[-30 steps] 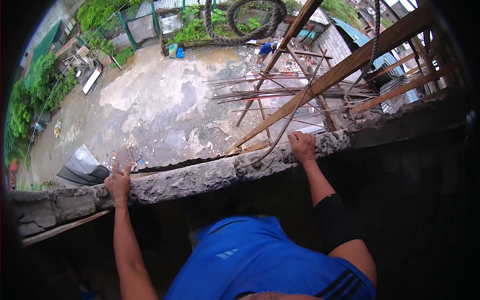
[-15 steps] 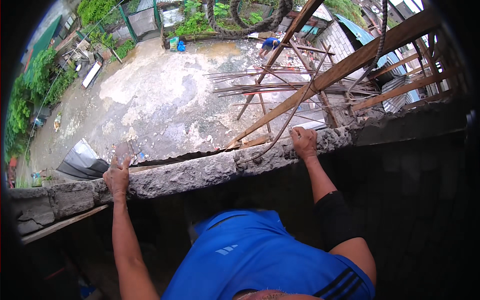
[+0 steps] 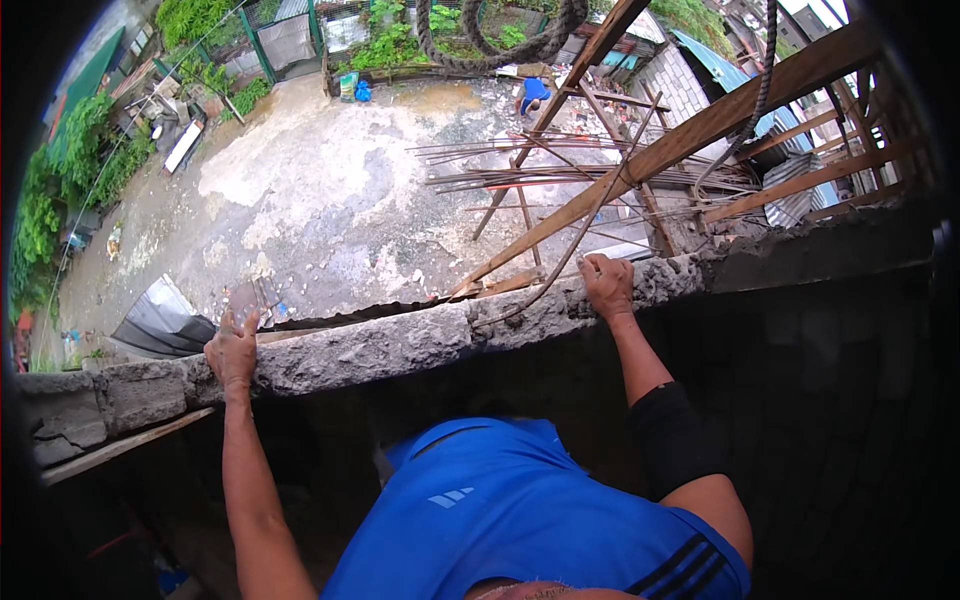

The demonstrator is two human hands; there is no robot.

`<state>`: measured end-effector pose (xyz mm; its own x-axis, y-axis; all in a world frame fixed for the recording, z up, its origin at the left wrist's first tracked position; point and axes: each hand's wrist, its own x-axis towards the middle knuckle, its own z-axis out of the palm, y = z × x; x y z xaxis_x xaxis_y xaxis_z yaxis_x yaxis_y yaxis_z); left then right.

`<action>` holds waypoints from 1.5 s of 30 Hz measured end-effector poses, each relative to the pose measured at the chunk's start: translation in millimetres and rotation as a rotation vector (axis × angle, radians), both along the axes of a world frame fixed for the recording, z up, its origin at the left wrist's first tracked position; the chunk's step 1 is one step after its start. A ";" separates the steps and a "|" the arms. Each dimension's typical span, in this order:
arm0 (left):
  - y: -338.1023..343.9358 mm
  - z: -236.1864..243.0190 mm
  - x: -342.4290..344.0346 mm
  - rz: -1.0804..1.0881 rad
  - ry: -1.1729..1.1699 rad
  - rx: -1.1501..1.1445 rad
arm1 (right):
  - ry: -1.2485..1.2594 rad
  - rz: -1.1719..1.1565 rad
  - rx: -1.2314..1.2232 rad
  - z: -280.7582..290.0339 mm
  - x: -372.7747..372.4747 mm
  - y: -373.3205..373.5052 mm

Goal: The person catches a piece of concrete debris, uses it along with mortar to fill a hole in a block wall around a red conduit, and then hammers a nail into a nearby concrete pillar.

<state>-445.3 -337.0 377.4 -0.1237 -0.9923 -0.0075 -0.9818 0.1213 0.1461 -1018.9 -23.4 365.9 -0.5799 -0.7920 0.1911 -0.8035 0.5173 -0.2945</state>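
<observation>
My left hand (image 3: 233,352) is hooked over the top of a rough grey concrete wall (image 3: 365,350), its fingers bent across the far edge. Further right, my right hand (image 3: 609,287) grips the same wall with curled fingers; its fingertips are partly hidden behind the edge. A thin bent steel bar (image 3: 560,268) rises from the wall between my hands, nearer the right one. Both arms reach forward, a black sleeve on the right forearm.
A long wooden beam (image 3: 690,135) slants up to the right from the wall. Beyond it lie bundled steel rods (image 3: 560,178). Thick rope (image 3: 500,58) hangs at the top. A person in blue (image 3: 533,95) bends down in the yard far below. Corrugated metal sheet (image 3: 170,315) lies beyond my left hand.
Both my hands keep their hold on the wall, with hardly any shift. The person in the yard has bent lower and moved slightly left.
</observation>
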 end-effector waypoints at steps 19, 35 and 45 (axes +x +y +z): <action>-1.4 -4.8 3.2 -0.021 -0.024 -0.022 | 0.000 -0.006 0.007 3.9 3.4 -1.1; 0.6 3.4 -0.5 0.000 0.010 0.009 | -0.010 -0.007 0.014 7.5 4.9 -3.7; -0.2 -2.7 4.1 -0.019 0.007 -0.024 | -0.033 -0.027 0.062 5.8 2.7 -2.8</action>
<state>-441.2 -337.2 374.7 -0.1425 -0.9896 0.0175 -0.9783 0.1435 0.1498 -1016.2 -26.1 371.7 -0.6060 -0.7860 0.1225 -0.7797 0.5564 -0.2871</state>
